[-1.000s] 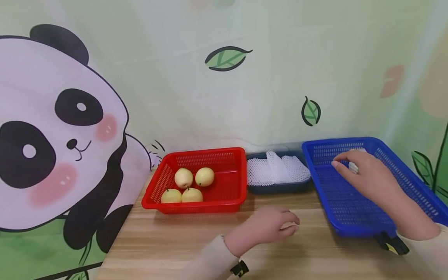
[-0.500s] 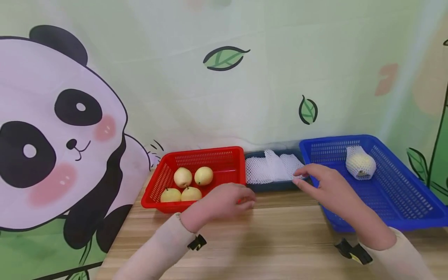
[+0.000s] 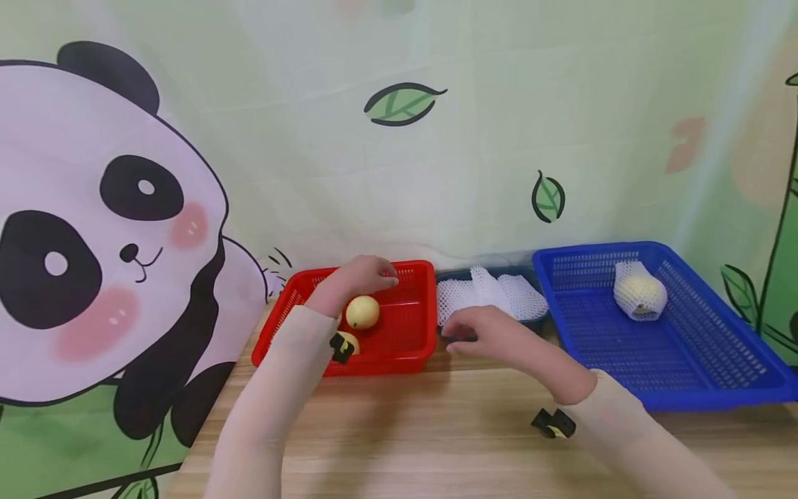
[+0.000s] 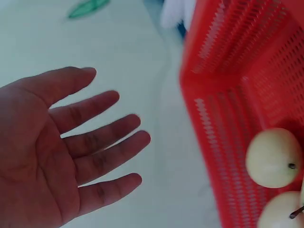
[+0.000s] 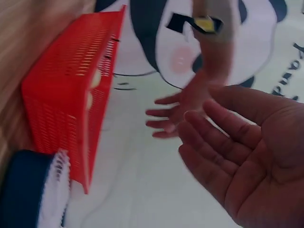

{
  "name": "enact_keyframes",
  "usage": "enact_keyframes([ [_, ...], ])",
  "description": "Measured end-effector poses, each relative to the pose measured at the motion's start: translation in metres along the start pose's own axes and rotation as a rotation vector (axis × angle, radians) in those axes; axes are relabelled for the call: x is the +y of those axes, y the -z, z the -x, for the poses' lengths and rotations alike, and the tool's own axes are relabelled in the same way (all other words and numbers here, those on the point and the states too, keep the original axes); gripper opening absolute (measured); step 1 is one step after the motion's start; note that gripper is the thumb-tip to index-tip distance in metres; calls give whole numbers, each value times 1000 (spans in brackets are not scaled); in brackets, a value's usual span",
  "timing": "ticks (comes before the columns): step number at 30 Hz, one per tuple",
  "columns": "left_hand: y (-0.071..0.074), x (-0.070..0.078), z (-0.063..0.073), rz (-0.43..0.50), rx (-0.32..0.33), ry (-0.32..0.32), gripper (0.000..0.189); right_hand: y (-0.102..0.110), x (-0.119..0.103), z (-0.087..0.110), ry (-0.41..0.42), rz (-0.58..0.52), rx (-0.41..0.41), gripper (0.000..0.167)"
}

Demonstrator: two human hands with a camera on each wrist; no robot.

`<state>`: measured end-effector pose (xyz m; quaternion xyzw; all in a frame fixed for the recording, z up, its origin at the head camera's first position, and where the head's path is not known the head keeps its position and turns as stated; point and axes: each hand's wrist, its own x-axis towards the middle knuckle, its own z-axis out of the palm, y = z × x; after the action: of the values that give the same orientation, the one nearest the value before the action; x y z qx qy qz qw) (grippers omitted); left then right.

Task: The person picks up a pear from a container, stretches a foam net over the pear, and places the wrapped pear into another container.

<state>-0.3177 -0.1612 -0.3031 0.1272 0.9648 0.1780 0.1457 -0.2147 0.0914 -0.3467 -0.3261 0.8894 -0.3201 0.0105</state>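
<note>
My left hand [image 3: 363, 276] hovers over the red basket [image 3: 405, 360], fingers extended and spread, holding nothing. Yellow-skinned pears [image 3: 363, 312] sit in that basket, partly hidden by my left wrist; two also show in the left wrist view, one a round pear [image 4: 274, 157] with a dark stem end. Near the front of the dark blue tray [image 3: 445, 275], my right hand [image 3: 489, 331] hangs in the air with loosely bent fingers and nothing in them. White foam net sleeves [image 3: 514, 294] lie in this tray, partly behind the right hand.
At the right stands a blue basket [image 3: 623, 360] containing one pear in a foam net [image 3: 640, 294]. All containers stand on a wooden table [image 3: 436, 443] against a printed cloth backdrop [image 3: 299, 138] with a panda.
My right hand has left the blue basket, uncovering the netted pear, and moved left past the foam net tray. My left hand has moved left and up, over the red basket.
</note>
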Motion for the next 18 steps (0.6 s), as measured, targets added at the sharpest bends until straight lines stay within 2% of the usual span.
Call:
enact_keyframes([
  [3, 3, -7, -22, -7, 13, 44, 41, -15, 1, -15, 50, 51, -56, 22],
  [7, -1, -15, -42, -32, 28, 65, 44, -30, 4, -27, 58, 129, -82, 27],
  [13, -10, -32, -62, -3, 14, 197, 48, -51, 14, -40, 70, 156, -101, 30],
  [18, -18, -45, -69, 110, 15, 336, 44, -65, 23, -49, 106, 208, -86, 31],
])
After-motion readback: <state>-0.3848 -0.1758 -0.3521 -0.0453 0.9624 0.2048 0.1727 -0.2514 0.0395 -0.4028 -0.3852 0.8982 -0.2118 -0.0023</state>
